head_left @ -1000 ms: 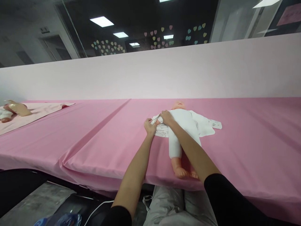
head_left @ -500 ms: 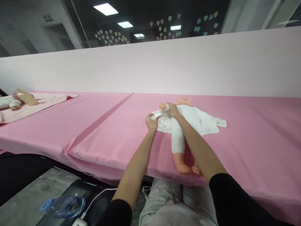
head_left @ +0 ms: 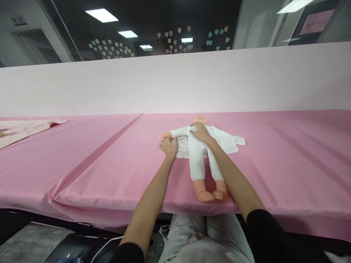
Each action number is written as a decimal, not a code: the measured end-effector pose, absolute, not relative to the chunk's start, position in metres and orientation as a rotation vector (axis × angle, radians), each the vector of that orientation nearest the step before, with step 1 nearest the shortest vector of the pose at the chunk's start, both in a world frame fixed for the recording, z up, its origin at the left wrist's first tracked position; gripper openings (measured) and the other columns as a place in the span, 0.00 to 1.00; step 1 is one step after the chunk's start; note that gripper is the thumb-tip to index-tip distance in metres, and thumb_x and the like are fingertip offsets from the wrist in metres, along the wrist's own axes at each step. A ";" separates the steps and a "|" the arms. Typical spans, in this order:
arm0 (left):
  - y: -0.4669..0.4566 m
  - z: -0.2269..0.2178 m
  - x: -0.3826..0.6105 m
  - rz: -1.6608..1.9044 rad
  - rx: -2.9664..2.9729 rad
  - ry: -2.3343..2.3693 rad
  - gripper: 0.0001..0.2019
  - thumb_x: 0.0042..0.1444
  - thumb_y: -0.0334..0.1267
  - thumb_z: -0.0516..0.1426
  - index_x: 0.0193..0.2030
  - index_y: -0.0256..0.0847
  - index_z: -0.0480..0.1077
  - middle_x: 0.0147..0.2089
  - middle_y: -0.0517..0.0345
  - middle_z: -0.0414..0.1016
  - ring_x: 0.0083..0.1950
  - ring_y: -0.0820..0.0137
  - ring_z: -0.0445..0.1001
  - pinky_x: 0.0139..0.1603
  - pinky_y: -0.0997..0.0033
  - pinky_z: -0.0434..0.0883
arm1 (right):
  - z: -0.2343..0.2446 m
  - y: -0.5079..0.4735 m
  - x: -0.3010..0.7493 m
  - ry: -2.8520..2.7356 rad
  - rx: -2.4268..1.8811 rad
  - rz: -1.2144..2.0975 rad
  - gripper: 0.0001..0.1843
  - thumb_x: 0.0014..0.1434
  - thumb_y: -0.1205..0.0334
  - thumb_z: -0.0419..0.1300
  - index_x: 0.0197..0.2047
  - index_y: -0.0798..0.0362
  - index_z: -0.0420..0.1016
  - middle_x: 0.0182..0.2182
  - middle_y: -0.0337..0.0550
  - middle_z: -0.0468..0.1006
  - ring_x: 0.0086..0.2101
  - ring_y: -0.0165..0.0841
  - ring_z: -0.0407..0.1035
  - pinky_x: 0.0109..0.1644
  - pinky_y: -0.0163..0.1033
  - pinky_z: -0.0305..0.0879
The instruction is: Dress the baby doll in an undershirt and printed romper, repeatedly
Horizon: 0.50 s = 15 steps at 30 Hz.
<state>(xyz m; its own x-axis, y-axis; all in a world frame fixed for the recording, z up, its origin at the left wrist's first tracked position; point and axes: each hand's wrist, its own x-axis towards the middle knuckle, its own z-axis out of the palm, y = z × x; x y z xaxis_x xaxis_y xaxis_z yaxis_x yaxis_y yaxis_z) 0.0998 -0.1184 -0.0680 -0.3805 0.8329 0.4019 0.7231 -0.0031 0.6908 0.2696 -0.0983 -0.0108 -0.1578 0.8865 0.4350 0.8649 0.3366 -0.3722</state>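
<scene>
A baby doll (head_left: pixel 201 166) in a white garment (head_left: pixel 227 143) lies on its back on the pink table cover (head_left: pixel 109 160), feet toward me. My left hand (head_left: pixel 168 146) rests by the doll's outstretched arm, fingers pinched on the white sleeve cloth there. My right hand (head_left: pixel 200 132) lies on the doll's chest just below its head, fingers curled down on the cloth. The right flap of the garment spreads open on the table beside the doll.
A pale pink cloth (head_left: pixel 24 128) lies at the far left of the table. A light partition wall (head_left: pixel 175 86) runs behind it. My grey-trousered lap (head_left: pixel 197 237) is under the table's near edge, with a white cable (head_left: pixel 106 243) on the floor to the left.
The doll's arm has come through the sleeve and now lies stretched out to the left. My right hand moved from that arm to the doll's chest. The view swung to the right.
</scene>
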 end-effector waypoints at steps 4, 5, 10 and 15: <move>-0.124 -0.068 0.115 1.326 1.726 2.118 0.07 0.52 0.38 0.53 0.35 0.44 0.71 0.44 0.50 0.71 0.51 0.54 0.64 0.49 0.53 0.57 | -0.012 -0.098 0.325 -1.766 -1.801 0.106 0.16 0.57 0.68 0.51 0.48 0.58 0.71 0.47 0.46 0.74 0.47 0.34 0.67 0.52 0.34 0.59; -0.127 -0.068 0.119 1.367 1.795 2.115 0.08 0.51 0.36 0.54 0.37 0.44 0.72 0.47 0.49 0.69 0.53 0.53 0.62 0.50 0.52 0.57 | -0.014 -0.098 0.334 -1.744 -1.847 0.109 0.16 0.58 0.69 0.50 0.47 0.58 0.72 0.45 0.47 0.75 0.46 0.34 0.68 0.50 0.34 0.60; -0.139 -0.068 0.140 1.531 2.012 1.682 0.11 0.54 0.32 0.51 0.43 0.42 0.69 0.49 0.48 0.68 0.53 0.58 0.63 0.54 0.56 0.58 | -0.031 -0.095 0.355 -1.691 -2.015 0.072 0.16 0.60 0.70 0.46 0.41 0.59 0.75 0.41 0.53 0.76 0.43 0.39 0.68 0.48 0.39 0.60; -0.143 -0.066 0.155 1.307 1.356 1.234 0.23 0.53 0.45 0.57 0.52 0.36 0.62 0.48 0.45 0.70 0.46 0.64 0.71 0.48 0.66 0.67 | -0.048 -0.095 0.365 -1.607 -2.144 -0.014 0.17 0.62 0.66 0.45 0.45 0.58 0.73 0.49 0.57 0.70 0.54 0.46 0.57 0.55 0.58 0.52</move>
